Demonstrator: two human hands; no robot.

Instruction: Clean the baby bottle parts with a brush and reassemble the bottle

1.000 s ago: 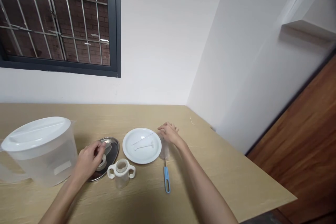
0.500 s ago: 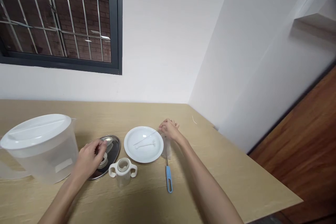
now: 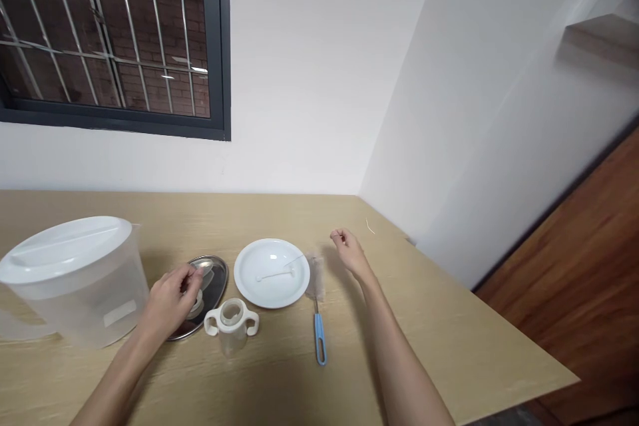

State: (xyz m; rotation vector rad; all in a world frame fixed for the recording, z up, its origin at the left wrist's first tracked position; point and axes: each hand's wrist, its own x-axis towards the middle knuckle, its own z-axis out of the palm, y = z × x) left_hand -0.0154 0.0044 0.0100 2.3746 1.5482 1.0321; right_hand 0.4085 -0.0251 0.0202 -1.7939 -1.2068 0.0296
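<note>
My right hand [image 3: 348, 251] is held above the table, right of the white plate [image 3: 243, 287], with its fingertips pinched together. A very thin pale rod [image 3: 294, 260] slants from the plate's right side up toward those fingers. On the plate lies a thin white straw-like piece [image 3: 276, 275] with thicker ends. My left hand [image 3: 172, 293] is closed over the oval metal tray [image 3: 218, 289], thumb against fingers; what they pinch is unclear. Beside its fingertips is a clear, shiny piece [image 3: 206, 271], and a whitish ring-shaped part [image 3: 196, 306] sits on the tray, partly hidden.
A clear cup with a white two-handled collar [image 3: 232, 323] stands before the plate. Right of it lies a blue-handled brush [image 3: 320, 339] with a pale head. A large lidded translucent pitcher [image 3: 100, 293] stands left. A short white strip [image 3: 370, 226] lies near the right wall.
My right hand has moved right, away from the plate, and the thin rod has shifted right with it. My left hand has hardly moved.
</note>
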